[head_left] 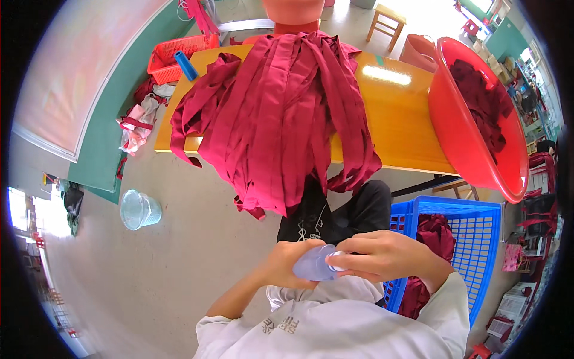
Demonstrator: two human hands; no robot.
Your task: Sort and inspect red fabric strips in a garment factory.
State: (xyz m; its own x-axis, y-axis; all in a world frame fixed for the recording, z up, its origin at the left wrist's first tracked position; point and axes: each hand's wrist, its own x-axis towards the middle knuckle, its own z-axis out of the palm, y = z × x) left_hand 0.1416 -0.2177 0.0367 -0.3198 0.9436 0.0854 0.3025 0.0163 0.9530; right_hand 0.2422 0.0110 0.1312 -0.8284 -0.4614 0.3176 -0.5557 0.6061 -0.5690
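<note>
In front of my body I hold a translucent pale-violet bottle, tilted over my lap. My left hand wraps round its body. At the bottle's white cap, the fingers of my right hand are closed; the cap looks seated on the neck, though fingers cover part of it. Beyond my hands, a big bundle of dark-red fabric strips drapes over the near edge of the yellow table and hangs above my knees.
A large red basin with dark-red cloth tilts at the table's right end. Beside my right arm stands a blue plastic crate holding more red cloth. A clear bucket is on the floor at left. A red basket sits behind a blue tube.
</note>
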